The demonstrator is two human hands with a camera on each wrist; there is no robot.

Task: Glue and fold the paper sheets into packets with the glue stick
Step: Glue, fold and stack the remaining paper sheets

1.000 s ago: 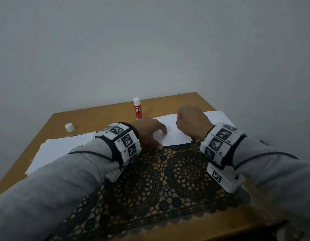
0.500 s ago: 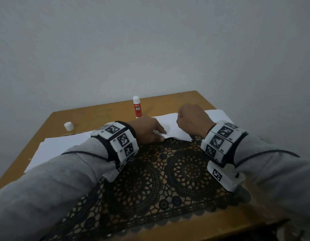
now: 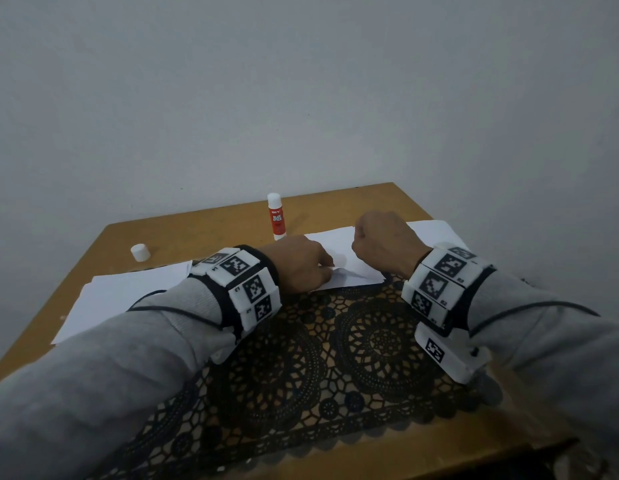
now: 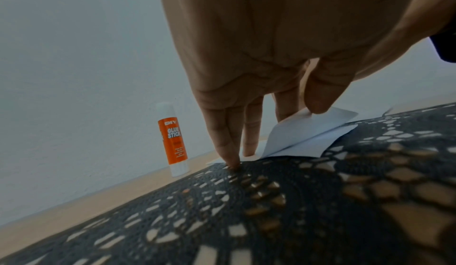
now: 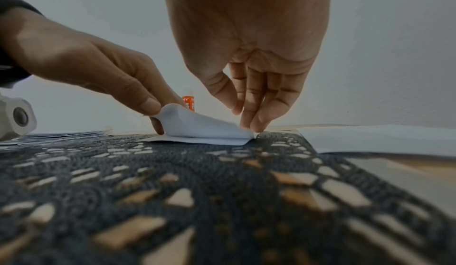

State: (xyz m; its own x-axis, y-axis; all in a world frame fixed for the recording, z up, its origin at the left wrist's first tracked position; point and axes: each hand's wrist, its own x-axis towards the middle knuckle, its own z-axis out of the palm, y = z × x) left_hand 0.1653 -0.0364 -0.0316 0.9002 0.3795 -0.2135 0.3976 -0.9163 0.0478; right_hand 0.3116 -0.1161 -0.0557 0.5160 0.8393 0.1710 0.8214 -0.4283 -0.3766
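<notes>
Left hand (image 5: 103, 70) pinches the floppy paper sheet's (image 5: 197, 127) lifted flap, right hand's (image 5: 246, 54) straight fingertips (image 5: 256, 127) pin the fold; thin, creases easily, grab edges.

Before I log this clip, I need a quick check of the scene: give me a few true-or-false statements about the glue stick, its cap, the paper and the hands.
1. The glue stick stands upright on the wooden table. True.
2. The white cap sits on the glue stick. False: it lies apart, on the table to the left.
3. The left hand lifts a flap of the folded paper sheet. True.
4. The right hand grips the glue stick. False: its fingertips press on the paper's edge.
5. The paper lies partly on the black lace mat. True.
</notes>
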